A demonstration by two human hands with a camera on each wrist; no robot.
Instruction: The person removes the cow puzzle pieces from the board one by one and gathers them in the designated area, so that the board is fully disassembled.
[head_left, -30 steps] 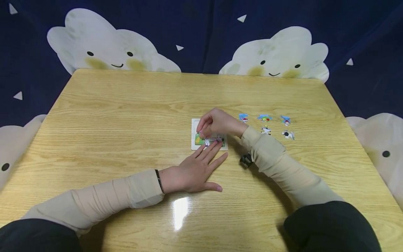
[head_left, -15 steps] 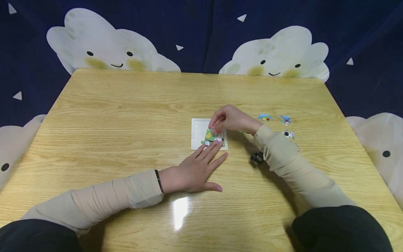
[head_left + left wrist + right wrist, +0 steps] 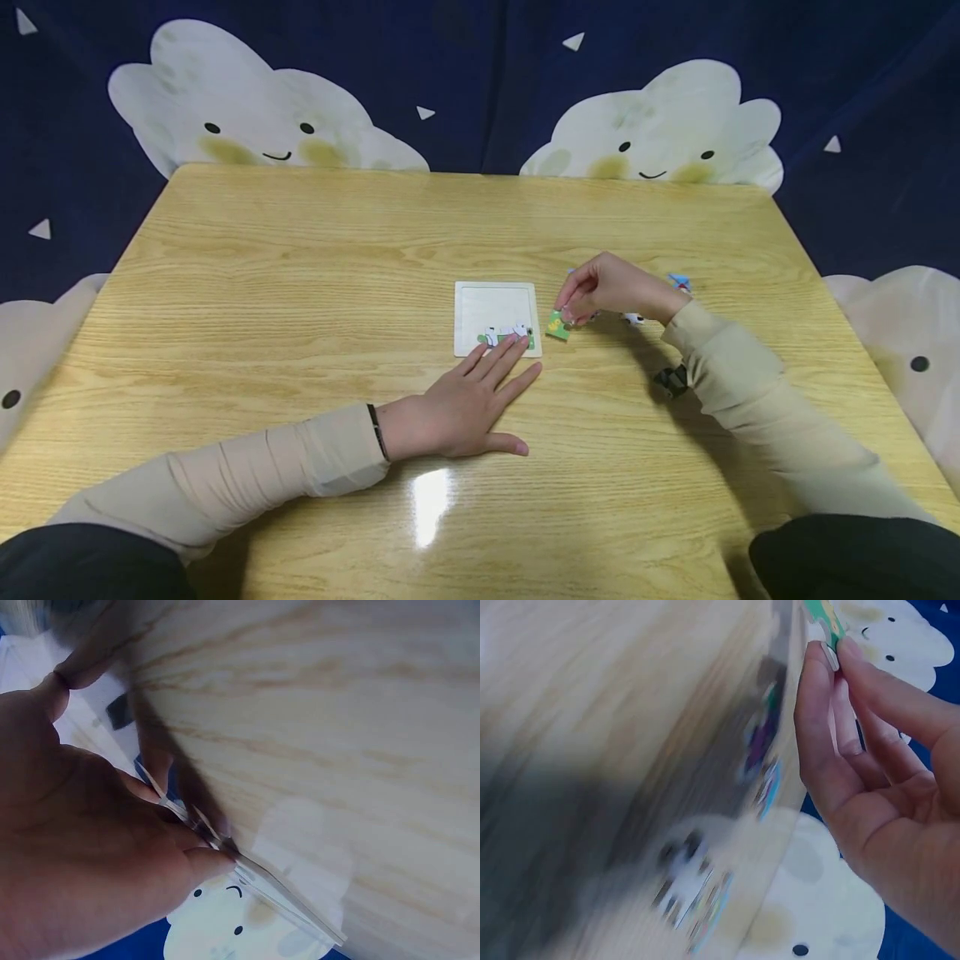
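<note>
A white square puzzle tray [image 3: 472, 310] lies mid-table with joined puzzle pieces along its lower right. My left hand [image 3: 465, 412] lies with fingers spread, fingertips resting on those pieces, partly covering them; in the left wrist view the tray's edge [image 3: 289, 900] runs out beyond the fingers. To the tray's right, my right hand [image 3: 622, 287] pinches a green puzzle piece [image 3: 557, 326] with yellow marks between thumb and fingers. The right wrist view shows that piece held off the table at the fingertips.
Right of the tray lie several loose puzzle pieces, partly hidden by the right hand, among them a blue one [image 3: 680, 282] and a white-and-black one [image 3: 633, 318]. In the right wrist view a purple-and-green piece [image 3: 761, 742] is blurred. The wooden table [image 3: 300, 267] meets a dark cloud-patterned cloth.
My right hand has lifted the green puzzle piece from the left part of the tray and carried it right, past the tray's edge. My left hand has stayed in place.
</note>
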